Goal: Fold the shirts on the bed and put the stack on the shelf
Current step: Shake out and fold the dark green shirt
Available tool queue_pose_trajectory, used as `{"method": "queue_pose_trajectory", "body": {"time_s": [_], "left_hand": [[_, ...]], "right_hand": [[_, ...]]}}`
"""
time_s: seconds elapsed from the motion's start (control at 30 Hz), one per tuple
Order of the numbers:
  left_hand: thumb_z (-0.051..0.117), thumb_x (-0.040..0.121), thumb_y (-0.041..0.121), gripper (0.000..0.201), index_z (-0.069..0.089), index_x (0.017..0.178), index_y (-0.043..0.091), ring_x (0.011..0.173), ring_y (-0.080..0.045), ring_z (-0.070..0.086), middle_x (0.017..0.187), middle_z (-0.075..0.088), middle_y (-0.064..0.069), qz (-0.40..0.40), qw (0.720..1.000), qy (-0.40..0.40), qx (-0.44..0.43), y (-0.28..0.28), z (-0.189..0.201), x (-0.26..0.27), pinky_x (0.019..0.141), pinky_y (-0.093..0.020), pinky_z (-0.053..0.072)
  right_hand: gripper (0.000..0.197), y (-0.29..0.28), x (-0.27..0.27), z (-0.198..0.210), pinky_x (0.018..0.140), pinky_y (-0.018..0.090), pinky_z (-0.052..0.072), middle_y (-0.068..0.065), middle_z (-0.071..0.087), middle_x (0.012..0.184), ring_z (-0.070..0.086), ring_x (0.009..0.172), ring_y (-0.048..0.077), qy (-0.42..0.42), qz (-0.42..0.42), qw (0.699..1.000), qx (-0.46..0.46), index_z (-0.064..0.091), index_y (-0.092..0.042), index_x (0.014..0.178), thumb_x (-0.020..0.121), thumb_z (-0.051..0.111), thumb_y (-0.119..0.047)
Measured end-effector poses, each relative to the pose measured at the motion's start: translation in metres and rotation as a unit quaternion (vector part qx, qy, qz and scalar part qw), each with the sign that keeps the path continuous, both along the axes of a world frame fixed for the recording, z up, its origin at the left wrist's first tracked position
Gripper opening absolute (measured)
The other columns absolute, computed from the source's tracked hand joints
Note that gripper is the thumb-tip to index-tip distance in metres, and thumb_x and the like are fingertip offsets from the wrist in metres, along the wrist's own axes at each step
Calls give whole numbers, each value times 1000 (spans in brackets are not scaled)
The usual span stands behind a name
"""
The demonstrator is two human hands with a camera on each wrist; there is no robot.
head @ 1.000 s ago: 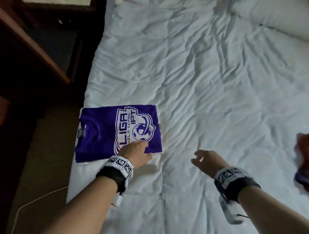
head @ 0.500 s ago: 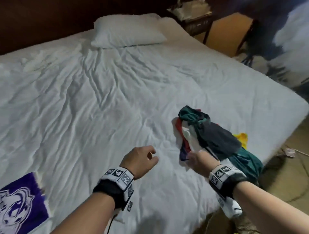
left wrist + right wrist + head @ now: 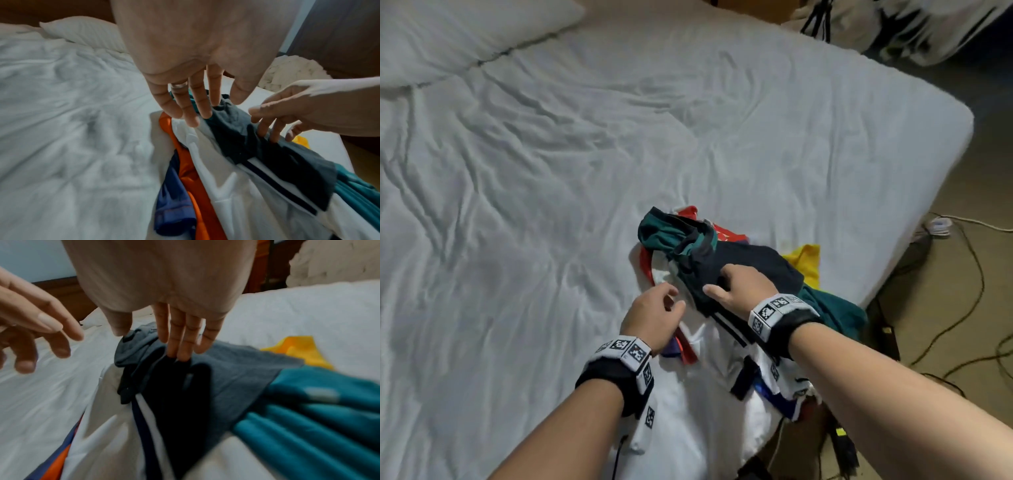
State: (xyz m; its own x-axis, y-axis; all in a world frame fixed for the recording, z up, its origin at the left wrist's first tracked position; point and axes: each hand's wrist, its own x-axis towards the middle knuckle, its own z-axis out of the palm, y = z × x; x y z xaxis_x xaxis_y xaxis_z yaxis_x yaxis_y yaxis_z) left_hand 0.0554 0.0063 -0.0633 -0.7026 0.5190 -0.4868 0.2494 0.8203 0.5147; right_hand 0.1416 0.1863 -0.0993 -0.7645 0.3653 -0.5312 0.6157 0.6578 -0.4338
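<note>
A heap of unfolded shirts lies at the near right corner of the white bed (image 3: 534, 205). On top is a dark grey shirt (image 3: 756, 267) (image 3: 232, 129) (image 3: 236, 369). Around and under it are a teal shirt (image 3: 667, 233), a white shirt with dark stripes (image 3: 722, 346), a red one (image 3: 685, 346) and a yellow one (image 3: 806, 257). My right hand (image 3: 722, 277) (image 3: 150, 344) touches the dark grey shirt with straight fingers. My left hand (image 3: 671, 301) (image 3: 213, 108) hovers with relaxed fingers at the heap's left edge, over the white shirt, holding nothing.
A pillow (image 3: 448, 37) lies at the bed's far left. The mattress edge (image 3: 935, 185) drops off just right of the heap. Cables (image 3: 969, 274) and a power strip (image 3: 938, 224) lie on the floor there. Crumpled bedding (image 3: 893, 27) sits beyond the bed.
The view has swung right, away from the folded purple shirt, to the heap. Both hands have moved onto the heap, and the right hand now rests on the dark grey shirt.
</note>
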Motion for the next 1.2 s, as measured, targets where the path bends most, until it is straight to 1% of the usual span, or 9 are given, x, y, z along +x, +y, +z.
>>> {"method": "queue_pose_trajectory", "body": {"time_s": [0.13, 0.3, 0.37, 0.5, 0.63, 0.83, 1.0, 1.1, 1.2], "left_hand": [[63, 92, 32, 9, 66, 98, 27, 85, -14, 62, 90, 68, 8, 8, 1000, -4, -3, -2, -5, -18, 76, -28, 48], [63, 92, 35, 11, 69, 95, 26, 87, -13, 65, 90, 70, 8, -3, 1000, 3, -5, -4, 22, -46, 81, -32, 53], [62, 92, 36, 12, 69, 96, 26, 89, -13, 64, 91, 69, 9, 5, 1000, 18, 4, -5, 45, -51, 81, -31, 52], [64, 91, 35, 9, 68, 90, 26, 87, -12, 64, 88, 68, 11, 32, 997, 43, 49, -12, 106, -50, 81, -31, 52], [67, 90, 36, 18, 67, 104, 25, 90, -17, 63, 95, 68, 8, 51, 990, 74, 104, -35, 174, -37, 83, -29, 51], [81, 79, 46, 87, 36, 150, 25, 120, -21, 55, 140, 53, 0, -10, 978, 159, 135, -110, 259, -2, 95, -25, 42], [80, 60, 70, 129, 9, 160, 29, 151, -21, 18, 165, 20, 9, -26, 977, 170, 127, -179, 291, 32, 121, -43, 22], [70, 66, 70, 111, 20, 156, 30, 143, -22, 32, 153, 40, 12, 28, 965, 199, 169, -219, 300, 48, 117, -44, 29], [52, 61, 70, 59, 58, 109, 35, 101, -13, 60, 103, 64, 16, 76, 933, 240, 257, -254, 324, 56, 97, -36, 45]], "right_hand": [[68, -12, -24, -18, 83, 43, 52, 2, 54, 107, 56, 98, 25, -27, -9, 999, 28, 48, -18, 112, 76, 56, -75], [20, -2, -45, 5, 75, 36, 49, 8, 65, 102, 63, 96, 32, -15, 16, 999, -25, 50, -21, 107, 87, 53, -22], [27, 9, -52, 31, 79, 31, 49, 4, 70, 98, 65, 94, 27, 38, -25, 997, -55, 61, -27, 99, 81, 49, -10], [17, 18, -69, 121, 58, 25, 38, 6, 59, 75, 56, 80, 29, 144, -81, 984, -58, 57, -14, 80, 80, 48, 1], [27, -6, -82, 234, 46, 20, 29, -6, 45, 58, 43, 60, 21, 231, -13, 972, -37, 54, -18, 71, 80, 45, 6], [28, -99, -56, 394, 41, 13, 29, -5, 51, 65, 42, 54, 9, 306, 122, 943, 38, 58, -18, 72, 84, 46, 4], [22, -182, -13, 508, 54, 16, 37, -9, 51, 63, 47, 59, 7, 406, 196, 889, 80, 56, -22, 68, 80, 51, -4], [24, -216, 10, 555, 56, 12, 38, -7, 54, 64, 48, 60, 4, 435, 212, 872, 75, 58, -17, 71, 83, 48, 1], [30, -235, 19, 588, 52, 7, 37, -7, 54, 65, 50, 62, 5, 476, 225, 847, 75, 54, -22, 67, 82, 48, 4]]}}
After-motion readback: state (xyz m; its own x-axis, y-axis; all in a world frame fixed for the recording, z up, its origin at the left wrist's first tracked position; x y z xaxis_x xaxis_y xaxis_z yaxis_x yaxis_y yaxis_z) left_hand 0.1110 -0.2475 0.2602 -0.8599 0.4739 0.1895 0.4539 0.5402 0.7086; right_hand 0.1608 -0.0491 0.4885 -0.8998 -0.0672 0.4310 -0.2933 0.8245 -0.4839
